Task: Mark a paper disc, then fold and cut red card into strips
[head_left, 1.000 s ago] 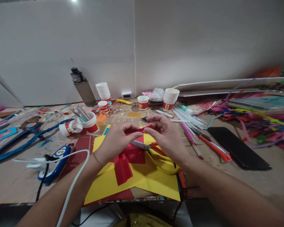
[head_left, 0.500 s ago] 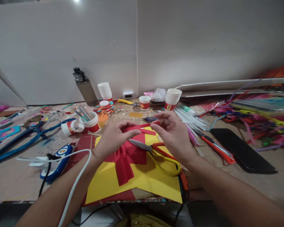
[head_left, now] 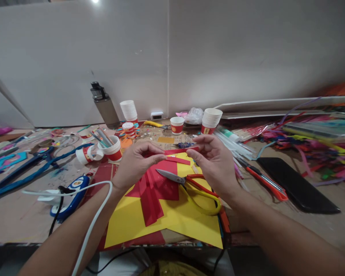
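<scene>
Between my two hands stretches a narrow red paper strip (head_left: 176, 152), pinched at one end by my left hand (head_left: 136, 161) and at the other by my right hand (head_left: 214, 159). Both hands have their fingers curled, thumbs toward me. Beneath them lie a red paper piece (head_left: 171, 191) and several loose red strips (head_left: 149, 207) on a yellow paper sheet (head_left: 123, 226). Scissors (head_left: 172, 176) with one red and one yellow handle loop rest on these papers, their tips pointing left. Another short red strip (head_left: 178, 160) lies just under the held one.
Left stand a paper cup with pencils (head_left: 113, 149), a blue-and-white device (head_left: 71, 197) and a bottle (head_left: 106, 111). A white cable (head_left: 96, 218) crosses my left forearm. Paper cups (head_left: 211, 119) stand at the back. Right are a red cutter (head_left: 267, 184), a black phone (head_left: 299, 184) and colourful strips (head_left: 324, 149).
The red strip looks straighter between my hands, and my left hand has turned slightly. The view has shifted a little; the scissors and papers lie as before.
</scene>
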{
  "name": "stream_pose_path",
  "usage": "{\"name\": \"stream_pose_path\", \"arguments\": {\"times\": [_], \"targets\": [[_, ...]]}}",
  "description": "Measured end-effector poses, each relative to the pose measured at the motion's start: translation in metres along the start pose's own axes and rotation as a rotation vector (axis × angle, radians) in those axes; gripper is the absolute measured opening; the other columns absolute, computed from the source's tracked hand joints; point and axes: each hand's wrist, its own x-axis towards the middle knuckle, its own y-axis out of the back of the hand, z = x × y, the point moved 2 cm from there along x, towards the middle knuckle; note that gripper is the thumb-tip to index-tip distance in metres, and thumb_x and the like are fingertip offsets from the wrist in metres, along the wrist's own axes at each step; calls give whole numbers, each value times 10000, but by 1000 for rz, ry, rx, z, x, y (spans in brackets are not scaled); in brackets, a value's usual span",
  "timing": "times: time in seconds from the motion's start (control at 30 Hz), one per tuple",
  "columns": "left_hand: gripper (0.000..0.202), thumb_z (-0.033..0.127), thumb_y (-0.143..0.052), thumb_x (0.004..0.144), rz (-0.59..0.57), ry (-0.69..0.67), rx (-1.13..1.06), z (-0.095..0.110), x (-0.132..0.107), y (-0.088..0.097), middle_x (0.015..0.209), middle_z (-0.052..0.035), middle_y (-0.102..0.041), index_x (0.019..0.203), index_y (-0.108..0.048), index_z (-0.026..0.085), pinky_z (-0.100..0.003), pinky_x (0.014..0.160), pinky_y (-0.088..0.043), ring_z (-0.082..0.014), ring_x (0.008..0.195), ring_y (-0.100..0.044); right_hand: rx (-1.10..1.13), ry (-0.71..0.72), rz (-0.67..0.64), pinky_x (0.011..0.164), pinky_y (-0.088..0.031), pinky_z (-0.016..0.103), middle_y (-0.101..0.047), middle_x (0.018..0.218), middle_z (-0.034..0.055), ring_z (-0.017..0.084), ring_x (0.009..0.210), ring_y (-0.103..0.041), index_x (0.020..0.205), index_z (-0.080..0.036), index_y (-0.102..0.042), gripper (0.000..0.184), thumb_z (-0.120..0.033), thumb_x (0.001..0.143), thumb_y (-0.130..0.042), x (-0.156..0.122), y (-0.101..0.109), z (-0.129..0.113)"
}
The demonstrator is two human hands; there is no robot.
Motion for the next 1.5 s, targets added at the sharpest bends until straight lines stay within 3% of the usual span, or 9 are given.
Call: {"name": "stream_pose_path", "arguments": {"times": [0.27, 0.37, 0.43, 0.5, 0.67, 0.97, 1.5], "targets": [[228, 347, -753, 691, 45, 76, -17, -4, 1, 3, 747, -43, -694, 671, -632, 155, -279, 684, -514, -152, 711, -642, -2, 13, 6, 644, -520, 260, -619, 792, -15, 124, 715, -614, 1007, -224, -544, 294, -277, 775, -716, 0, 0, -2], [292, 391, -744, 697, -17, 91, 60, -7, 3, 2, 866, -63, -692, 821, -625, 155, -299, 731, -519, -168, 791, -651, -13, 10, -18, 655, -520, 265, -626, 825, -6, 127, 729, -622, 1016, -224, -540, 287, -278, 786, -702, 0, -1, 0], [422, 406, -755, 680, -105, 47, 144, -7, 3, 0, 1024, -85, -680, 1002, -617, 171, -329, 809, -515, -193, 912, -647, -43, 16, -25, 668, -522, 272, -635, 880, 10, 131, 747, -630, 1018, -220, -539, 284, -273, 789, -698, -1, -3, 2], [456, 416, -751, 684, -188, -33, 250, -5, 2, -4, 1081, -83, -673, 1063, -625, 196, -347, 861, -496, -209, 980, -631, -93, 36, -37, 685, -524, 283, -639, 935, 25, 136, 765, -637, 1020, -216, -541, 289, -267, 785, -701, -4, -5, 3], [216, 409, -662, 787, -194, -165, 406, -2, -2, -10, 863, -44, -710, 844, -692, 203, -304, 777, -483, -174, 825, -636, -135, 66, -96, 694, -525, 291, -647, 911, 23, 151, 789, -651, 1027, -222, -541, 283, -286, 798, -696, -9, -11, 6], [225, 403, -662, 790, -179, -111, 300, 0, -4, -9, 889, -43, -729, 886, -714, 205, -283, 756, -485, -164, 826, -654, -98, 47, -87, 675, -526, 274, -644, 942, 28, 138, 777, -646, 1028, -220, -541, 289, -284, 797, -701, -9, -10, 5], [166, 348, -667, 800, -149, -70, 279, -4, -4, -10, 712, 19, -705, 748, -724, 201, -216, 637, -426, -99, 649, -596, -87, 42, -73, 647, -517, 251, -636, 962, 31, 125, 760, -633, 1035, -214, -542, 300, -279, 793, -706, -9, -9, 9]]}}
